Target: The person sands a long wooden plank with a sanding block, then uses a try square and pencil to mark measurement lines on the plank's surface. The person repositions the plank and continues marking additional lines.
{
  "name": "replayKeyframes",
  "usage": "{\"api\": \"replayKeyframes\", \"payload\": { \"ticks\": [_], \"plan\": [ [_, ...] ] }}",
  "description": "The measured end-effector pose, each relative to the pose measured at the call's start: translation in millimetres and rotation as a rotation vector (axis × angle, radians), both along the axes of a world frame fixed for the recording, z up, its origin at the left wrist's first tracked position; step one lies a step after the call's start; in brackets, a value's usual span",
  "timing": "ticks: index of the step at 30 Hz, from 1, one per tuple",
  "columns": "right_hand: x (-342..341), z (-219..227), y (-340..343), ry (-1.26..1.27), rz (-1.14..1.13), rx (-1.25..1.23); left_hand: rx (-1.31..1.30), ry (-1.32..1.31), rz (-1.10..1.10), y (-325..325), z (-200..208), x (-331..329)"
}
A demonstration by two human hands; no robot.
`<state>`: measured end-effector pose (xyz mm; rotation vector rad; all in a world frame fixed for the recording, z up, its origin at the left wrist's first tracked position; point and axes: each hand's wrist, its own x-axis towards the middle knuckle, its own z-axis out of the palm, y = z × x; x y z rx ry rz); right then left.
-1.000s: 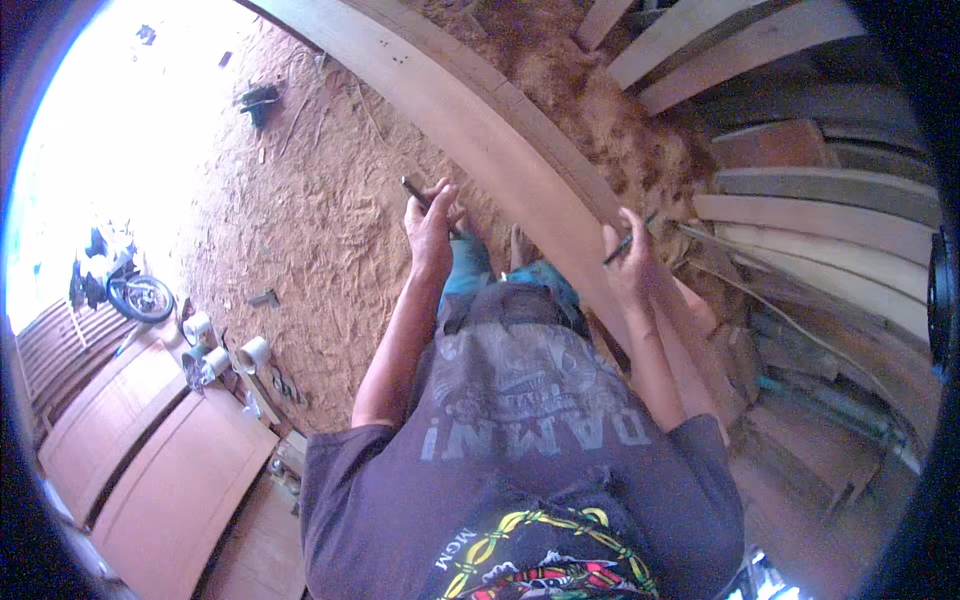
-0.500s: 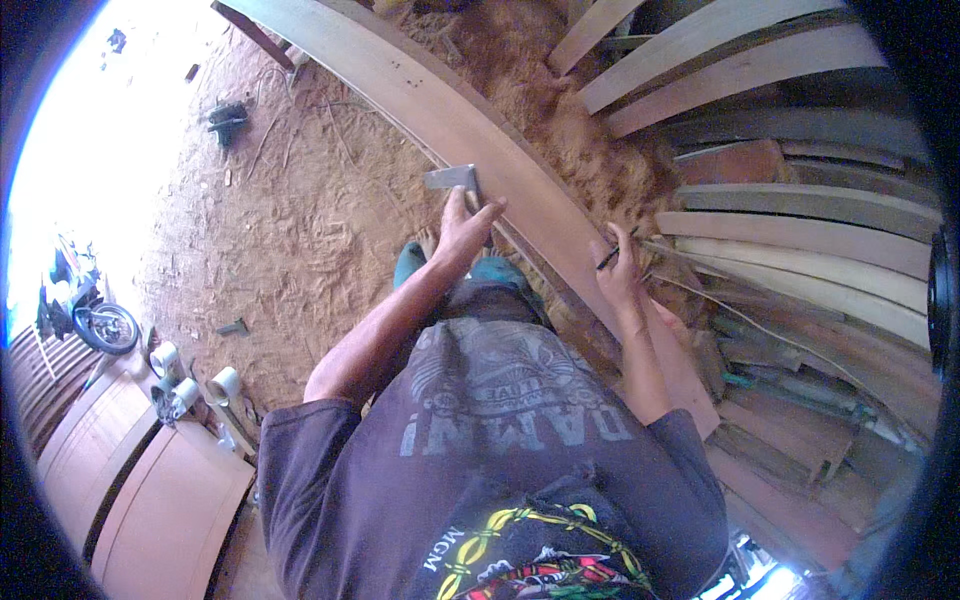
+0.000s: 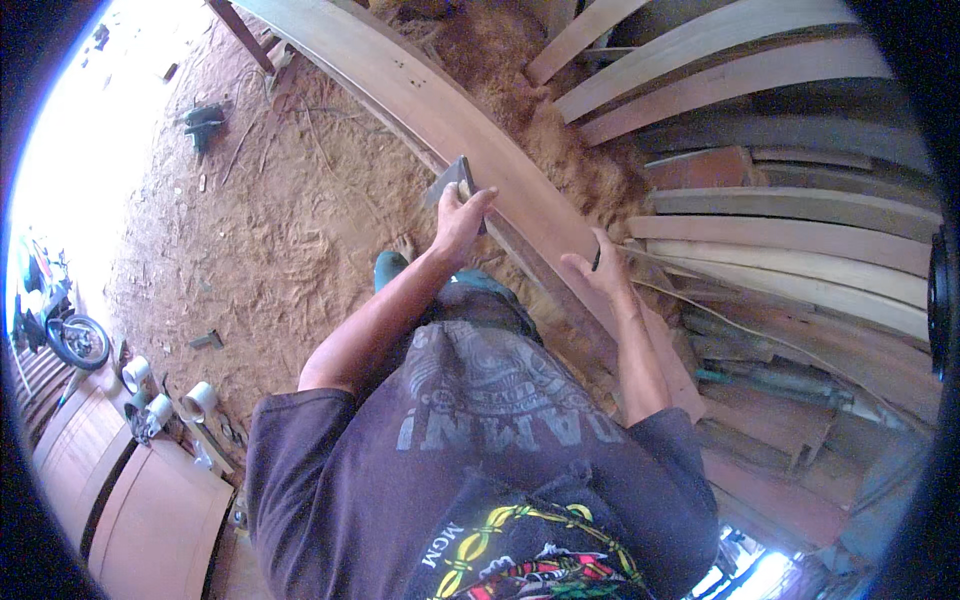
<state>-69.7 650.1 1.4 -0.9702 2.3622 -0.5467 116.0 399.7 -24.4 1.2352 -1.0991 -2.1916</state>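
The right hand (image 3: 600,268) rested on the long plank (image 3: 500,175), seemingly to steady it, a small dark thing in its fingers. Farther along, the left hand (image 3: 458,215) gripped a flat metal tool (image 3: 455,178) against the plank's edge.

Long plank (image 3: 500,160) running diagonally across the floor (image 3: 260,250), stacked boards (image 3: 800,230) to its right, tape rolls (image 3: 170,395) far left
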Motion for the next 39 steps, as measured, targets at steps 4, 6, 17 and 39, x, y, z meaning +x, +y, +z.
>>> {"api": "replayKeyframes", "payload": {
  "ticks": [4, 6, 17, 39],
  "plan": [
    [12, 9, -3, 0.091, 0.009, 0.023, 0.041, 0.054, 0.043, 1, -1, 0],
    [17, 13, -5, 0.135, 0.005, 0.165, 0.045, 0.044, 0.03, 0, -2, 2],
    [1, 16, -24, 0.047, 0.17, 0.163, 0.032, -0.114, -0.081, -2, 0, -10],
    [54, 53, -31, 0.414, -0.017, 0.042, 0.056, 0.017, 0.086, -35, -5, 58]
  ]
}}
